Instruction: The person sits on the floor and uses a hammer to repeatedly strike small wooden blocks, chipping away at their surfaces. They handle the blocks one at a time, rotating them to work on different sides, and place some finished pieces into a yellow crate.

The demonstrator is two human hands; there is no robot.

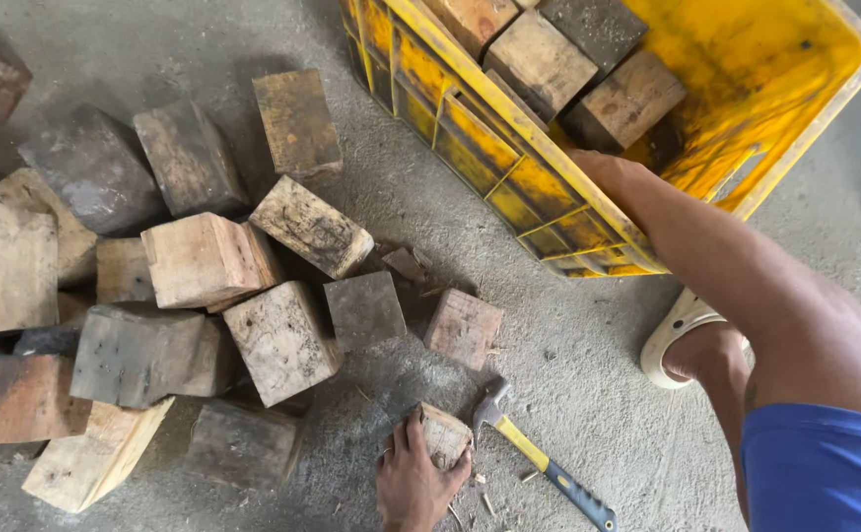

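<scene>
My left hand point(413, 483) is at the bottom middle, closed over a small wooden block point(447, 434) that rests on the concrete floor. A claw hammer point(539, 458) with a yellow and dark-blue handle lies on the floor just right of that block. My right arm reaches from the lower right up to a yellow plastic crate point(509, 187). My right hand point(616, 175) is at the crate's near rim, and its fingers are hidden inside the crate. Several wooden blocks point(539, 61) lie in the crate.
A heap of several rough, weathered wooden blocks point(204, 261) covers the floor at the left and middle. Another small block point(463, 327) lies apart near the hammer. My foot in a pale sandal point(691, 345) stands right of the crate's corner. Wood chips litter the floor.
</scene>
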